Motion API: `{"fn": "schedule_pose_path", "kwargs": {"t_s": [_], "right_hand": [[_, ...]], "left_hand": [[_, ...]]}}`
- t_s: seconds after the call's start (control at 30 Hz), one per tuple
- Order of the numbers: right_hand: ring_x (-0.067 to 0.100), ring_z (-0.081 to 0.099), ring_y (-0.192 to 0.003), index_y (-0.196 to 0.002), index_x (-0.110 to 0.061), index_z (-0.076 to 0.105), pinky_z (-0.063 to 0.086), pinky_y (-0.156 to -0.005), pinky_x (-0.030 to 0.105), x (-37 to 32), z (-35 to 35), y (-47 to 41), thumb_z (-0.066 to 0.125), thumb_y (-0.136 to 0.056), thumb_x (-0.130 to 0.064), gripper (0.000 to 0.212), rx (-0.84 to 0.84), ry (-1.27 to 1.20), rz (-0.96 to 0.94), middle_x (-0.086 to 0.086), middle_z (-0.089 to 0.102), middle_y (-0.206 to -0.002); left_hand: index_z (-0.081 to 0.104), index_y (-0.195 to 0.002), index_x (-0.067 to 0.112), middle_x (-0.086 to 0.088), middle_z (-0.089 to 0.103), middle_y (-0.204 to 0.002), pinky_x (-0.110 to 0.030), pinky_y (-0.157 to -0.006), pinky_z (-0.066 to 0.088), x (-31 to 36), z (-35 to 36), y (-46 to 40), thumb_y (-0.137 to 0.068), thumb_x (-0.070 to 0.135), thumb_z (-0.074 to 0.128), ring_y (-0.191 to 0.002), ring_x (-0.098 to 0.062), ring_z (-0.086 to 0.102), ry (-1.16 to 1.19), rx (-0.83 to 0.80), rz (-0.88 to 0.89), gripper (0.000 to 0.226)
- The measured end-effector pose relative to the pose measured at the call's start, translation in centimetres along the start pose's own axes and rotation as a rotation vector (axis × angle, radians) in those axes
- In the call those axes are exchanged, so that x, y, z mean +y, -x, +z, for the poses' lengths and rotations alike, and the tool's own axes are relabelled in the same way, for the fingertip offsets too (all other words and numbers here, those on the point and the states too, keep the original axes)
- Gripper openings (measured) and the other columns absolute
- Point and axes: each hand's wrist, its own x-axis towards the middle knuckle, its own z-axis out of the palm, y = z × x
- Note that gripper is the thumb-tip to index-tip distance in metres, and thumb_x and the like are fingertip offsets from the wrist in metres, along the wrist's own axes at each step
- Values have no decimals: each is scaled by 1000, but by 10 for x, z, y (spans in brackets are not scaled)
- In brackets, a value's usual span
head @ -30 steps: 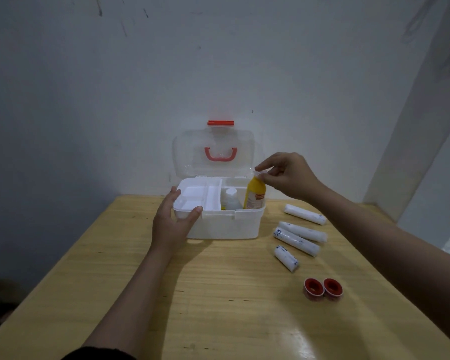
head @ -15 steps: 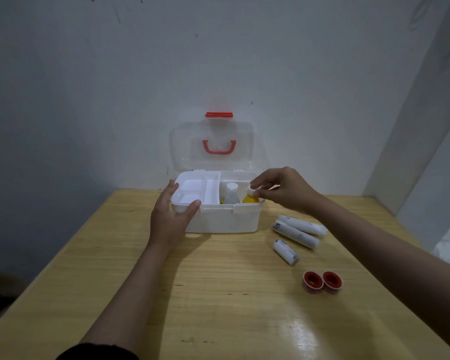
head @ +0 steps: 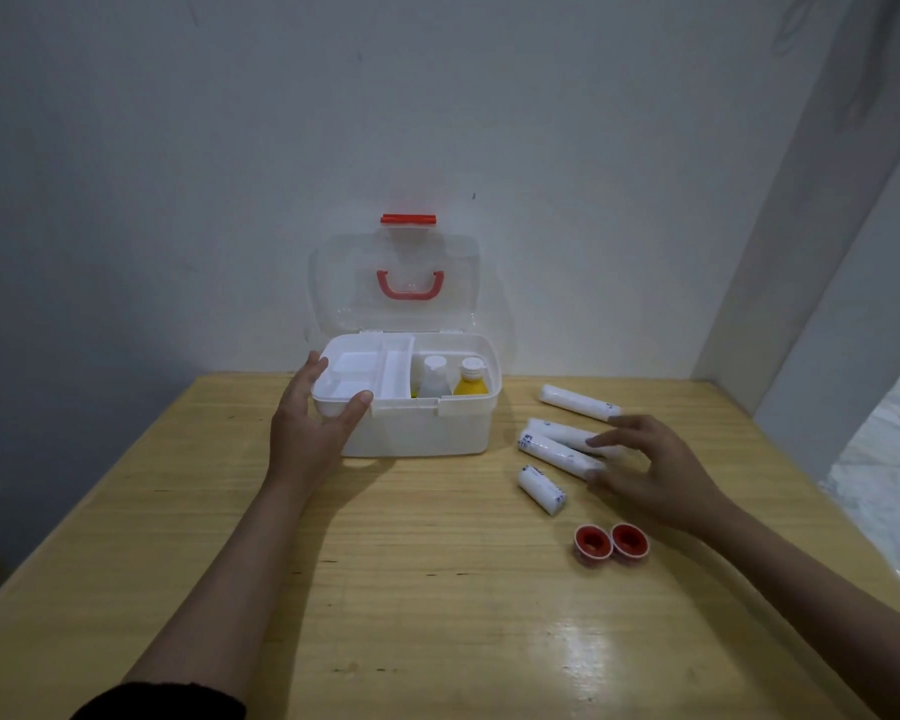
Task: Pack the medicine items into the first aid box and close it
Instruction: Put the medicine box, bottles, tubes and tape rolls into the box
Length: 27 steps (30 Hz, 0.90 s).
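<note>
The white first aid box (head: 422, 433) stands at the table's far side with its clear lid (head: 396, 283) up against the wall. A yellow bottle (head: 471, 380) and a clear bottle (head: 433, 377) stand in its right half; a white tray (head: 357, 374) fills the left. My left hand (head: 313, 423) grips the box's front left corner. My right hand (head: 650, 470) hovers with fingers apart over two white bandage rolls (head: 557, 449), just touching them. Another roll (head: 580, 402) lies further back and a short roll (head: 541, 489) lies nearer. Two red tape rolls (head: 611, 542) sit in front.
The wooden table (head: 411, 589) ends at a grey wall behind the box. A white pillar (head: 811, 200) rises at the right, with the table's right edge (head: 822, 501) just below it.
My right hand let go of the yellow bottle, which now stands inside the box, and moved right and down to the bandage rolls. My left hand stayed on the box.
</note>
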Motion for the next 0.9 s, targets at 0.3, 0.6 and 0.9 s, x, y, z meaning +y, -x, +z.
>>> {"fn": "schedule_pose_path", "kwargs": {"t_s": [0.3,0.6,0.9], "right_hand": [[9,55,-104,-96,-36,70,42,-85,26,5,18,-1,78,-69,-32,28,30,-81,37,-8,59,-111],[10,59,-87,-85,-26,72,49,-73,24,4,21,-4,75,-69,-10,23,126,-215,37,-4,60,-94],[16,64,-87,-89,-16,69,56,-75,18,-30,-36,-41,73,-71,0,25,310,-326,-140,10,62,-100]], "left_hand": [[46,-134,22,7,38,-149,-24,-105,29,0,1,0,-76,33,74,-133,-6,34,15,-2,-9,65],[46,-134,24,8,37,-149,-26,-105,31,0,0,1,-76,35,73,-131,-3,33,11,-7,-12,65],[45,-135,25,9,37,-149,-34,-108,35,-1,0,1,-76,35,73,-131,-5,33,9,-7,-10,66]]}}
